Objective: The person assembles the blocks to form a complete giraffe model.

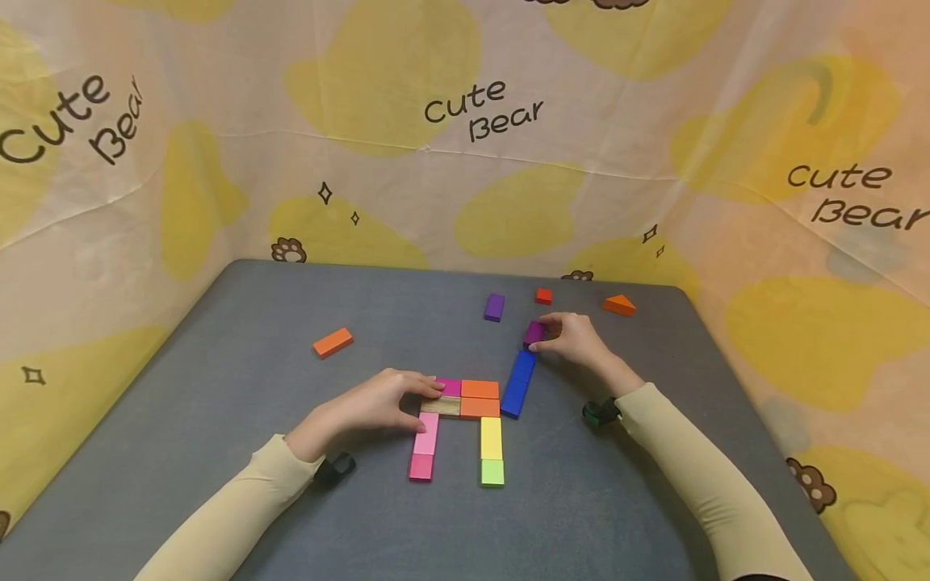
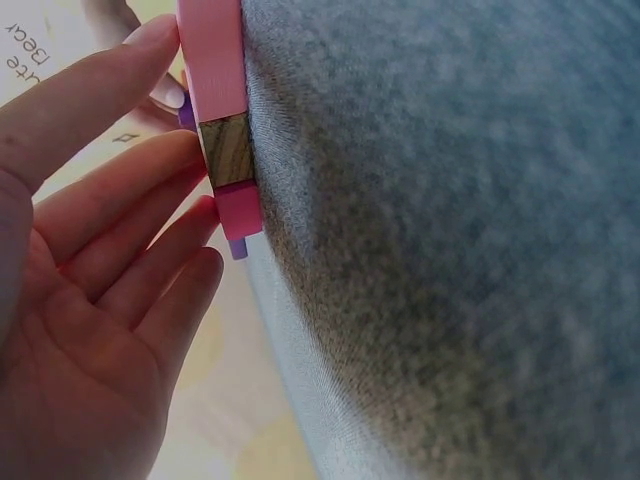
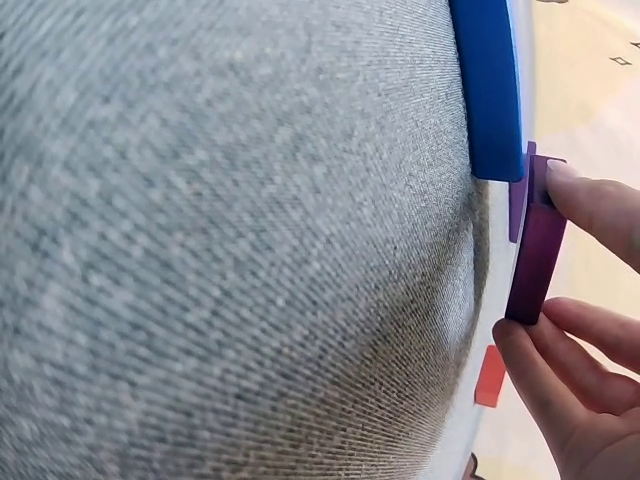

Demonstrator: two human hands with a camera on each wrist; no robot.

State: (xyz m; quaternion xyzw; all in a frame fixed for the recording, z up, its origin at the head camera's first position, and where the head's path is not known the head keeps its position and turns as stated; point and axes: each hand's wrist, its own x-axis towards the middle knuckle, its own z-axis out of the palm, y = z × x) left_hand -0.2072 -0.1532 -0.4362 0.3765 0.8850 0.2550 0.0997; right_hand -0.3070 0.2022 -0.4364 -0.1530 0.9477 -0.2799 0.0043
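My right hand point(image 1: 574, 337) pinches a purple block point(image 1: 534, 334) between thumb and fingers at the upper end of two blue blocks point(image 1: 518, 383) laid in a slanted line. In the right wrist view the purple block point(image 3: 537, 255) is tilted near the end of a blue block point(image 3: 492, 95). My left hand point(image 1: 378, 402) rests against the left side of the arrangement, its fingers extended. Its fingertips are at the magenta block point(image 1: 450, 388) and the natural wood block point(image 1: 443, 406), and its thumb touches the light pink block point(image 2: 212, 60).
Two orange blocks point(image 1: 479, 398) adjoin the wood block. Below stand a yellow block point(image 1: 491, 438), a green block point(image 1: 492, 473) and a dark pink block point(image 1: 421, 467). Farther out lie an orange block point(image 1: 333, 343), a purple block point(image 1: 495, 307), a red block point(image 1: 543, 296) and an orange triangle point(image 1: 619, 305).
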